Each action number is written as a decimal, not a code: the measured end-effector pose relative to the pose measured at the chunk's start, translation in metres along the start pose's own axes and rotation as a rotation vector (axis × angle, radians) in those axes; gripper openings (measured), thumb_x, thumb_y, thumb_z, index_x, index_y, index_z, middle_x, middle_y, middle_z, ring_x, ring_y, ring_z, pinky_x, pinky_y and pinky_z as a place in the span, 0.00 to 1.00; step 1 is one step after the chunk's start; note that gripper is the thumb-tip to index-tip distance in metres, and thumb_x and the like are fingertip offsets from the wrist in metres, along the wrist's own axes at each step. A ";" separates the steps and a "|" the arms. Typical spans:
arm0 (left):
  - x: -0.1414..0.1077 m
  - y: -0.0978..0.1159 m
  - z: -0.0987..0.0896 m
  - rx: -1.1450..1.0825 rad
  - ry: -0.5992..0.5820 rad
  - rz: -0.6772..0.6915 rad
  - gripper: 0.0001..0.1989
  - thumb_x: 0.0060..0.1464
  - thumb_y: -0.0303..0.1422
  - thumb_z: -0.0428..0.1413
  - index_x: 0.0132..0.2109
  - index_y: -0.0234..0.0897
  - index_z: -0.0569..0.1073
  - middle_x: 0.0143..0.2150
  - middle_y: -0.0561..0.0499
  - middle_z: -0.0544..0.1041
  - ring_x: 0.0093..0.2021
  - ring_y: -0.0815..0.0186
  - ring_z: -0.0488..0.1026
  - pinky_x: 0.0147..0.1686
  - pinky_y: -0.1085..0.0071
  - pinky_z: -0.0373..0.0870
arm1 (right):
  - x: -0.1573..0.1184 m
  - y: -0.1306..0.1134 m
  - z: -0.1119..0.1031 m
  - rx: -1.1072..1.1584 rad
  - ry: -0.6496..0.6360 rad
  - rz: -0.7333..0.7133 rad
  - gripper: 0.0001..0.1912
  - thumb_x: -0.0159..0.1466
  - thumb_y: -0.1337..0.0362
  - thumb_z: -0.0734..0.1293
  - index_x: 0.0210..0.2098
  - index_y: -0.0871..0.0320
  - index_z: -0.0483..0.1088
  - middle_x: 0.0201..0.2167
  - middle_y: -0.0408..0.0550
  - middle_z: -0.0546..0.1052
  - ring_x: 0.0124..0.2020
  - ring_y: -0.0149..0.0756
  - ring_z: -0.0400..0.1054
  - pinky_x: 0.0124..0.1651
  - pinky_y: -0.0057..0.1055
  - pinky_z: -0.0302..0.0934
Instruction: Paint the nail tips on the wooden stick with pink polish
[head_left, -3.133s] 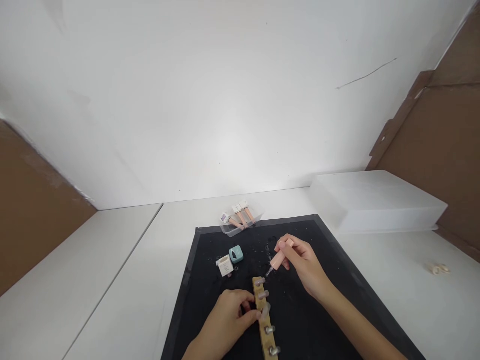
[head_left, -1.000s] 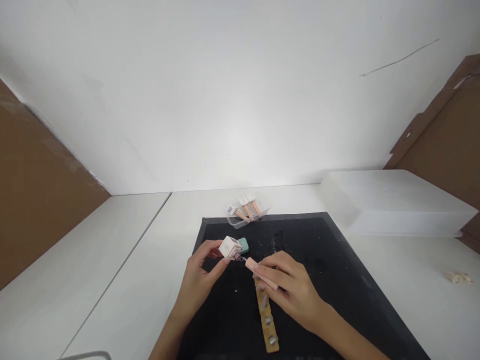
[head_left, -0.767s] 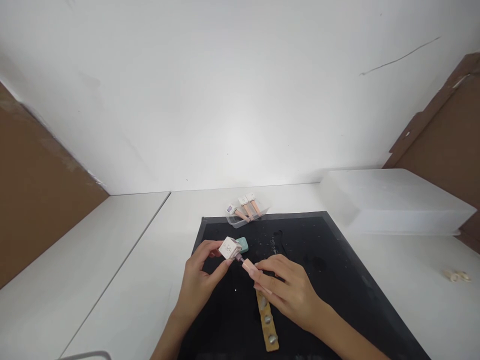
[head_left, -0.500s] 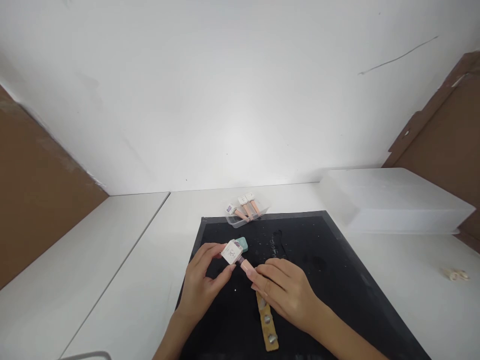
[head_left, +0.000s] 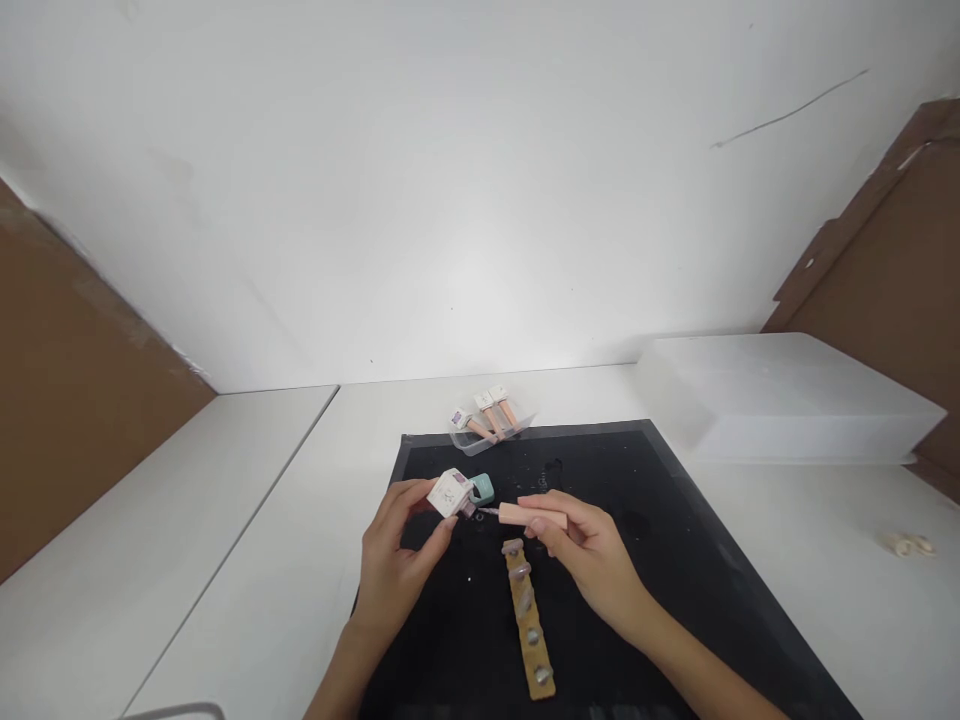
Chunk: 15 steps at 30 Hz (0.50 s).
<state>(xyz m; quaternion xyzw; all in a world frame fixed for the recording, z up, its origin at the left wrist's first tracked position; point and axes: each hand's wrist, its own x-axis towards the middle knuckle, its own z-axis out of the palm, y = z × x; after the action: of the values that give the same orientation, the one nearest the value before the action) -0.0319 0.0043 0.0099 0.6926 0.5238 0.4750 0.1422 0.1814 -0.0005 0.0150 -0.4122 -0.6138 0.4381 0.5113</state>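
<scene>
My left hand (head_left: 405, 540) pinches a square white bottle (head_left: 451, 493), its neck tilted down to the right. Between the fingers of my right hand (head_left: 581, 535) lies a pink cap (head_left: 532, 515), held level, with a thin brush reaching left to the bottle's neck. A teal item (head_left: 482, 489) sits just behind the bottle. Below the cap, a tan strip (head_left: 534, 655) with several small glossy pieces on it rests on the black mat (head_left: 630, 580).
A clear tray (head_left: 469, 447) with several pink-capped bottles stands at the mat's far edge. At the right are a translucent white box (head_left: 795, 400) and small beige items (head_left: 910, 545). Brown panels (head_left: 82, 370) flank the white surface.
The pink cap has come off the bottle, showing its brush. My right hand has moved right and up, uncovering the strip's upper end; the bottle has shifted slightly left.
</scene>
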 end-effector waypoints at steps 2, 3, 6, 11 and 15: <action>0.001 0.000 0.000 -0.039 0.000 -0.048 0.12 0.52 0.33 0.53 0.45 0.41 0.69 0.43 0.49 0.71 0.42 0.63 0.71 0.42 0.67 0.71 | 0.002 0.000 -0.001 0.106 0.030 0.097 0.13 0.59 0.57 0.65 0.35 0.58 0.77 0.22 0.45 0.74 0.20 0.31 0.63 0.24 0.27 0.59; 0.002 0.000 0.000 -0.049 -0.010 -0.064 0.12 0.52 0.33 0.53 0.46 0.41 0.69 0.43 0.49 0.71 0.42 0.63 0.71 0.42 0.66 0.71 | 0.002 0.001 -0.001 0.157 0.042 0.136 0.14 0.58 0.55 0.66 0.35 0.59 0.77 0.20 0.44 0.73 0.18 0.30 0.61 0.22 0.27 0.58; 0.004 0.000 0.001 -0.042 -0.064 -0.091 0.13 0.53 0.33 0.53 0.47 0.42 0.68 0.44 0.49 0.71 0.42 0.63 0.71 0.43 0.65 0.71 | 0.004 0.000 0.000 0.285 0.061 0.199 0.17 0.57 0.53 0.66 0.34 0.60 0.78 0.17 0.43 0.70 0.16 0.28 0.57 0.22 0.28 0.56; 0.007 0.000 0.003 -0.033 -0.147 -0.131 0.13 0.54 0.34 0.52 0.47 0.42 0.69 0.45 0.48 0.71 0.42 0.63 0.72 0.44 0.64 0.70 | 0.005 -0.002 0.001 0.361 0.075 0.211 0.18 0.56 0.51 0.67 0.31 0.61 0.78 0.16 0.43 0.70 0.15 0.27 0.56 0.20 0.27 0.54; 0.007 0.002 0.003 -0.171 -0.146 -0.218 0.12 0.53 0.36 0.53 0.45 0.41 0.70 0.43 0.49 0.73 0.42 0.64 0.73 0.43 0.66 0.70 | 0.004 -0.003 -0.001 0.296 0.076 0.185 0.19 0.58 0.51 0.65 0.31 0.61 0.78 0.15 0.43 0.70 0.15 0.27 0.56 0.20 0.27 0.54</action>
<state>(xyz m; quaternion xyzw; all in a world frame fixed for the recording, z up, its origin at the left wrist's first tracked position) -0.0285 0.0106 0.0137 0.6497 0.5418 0.4481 0.2890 0.1820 0.0032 0.0188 -0.4034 -0.4823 0.5529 0.5468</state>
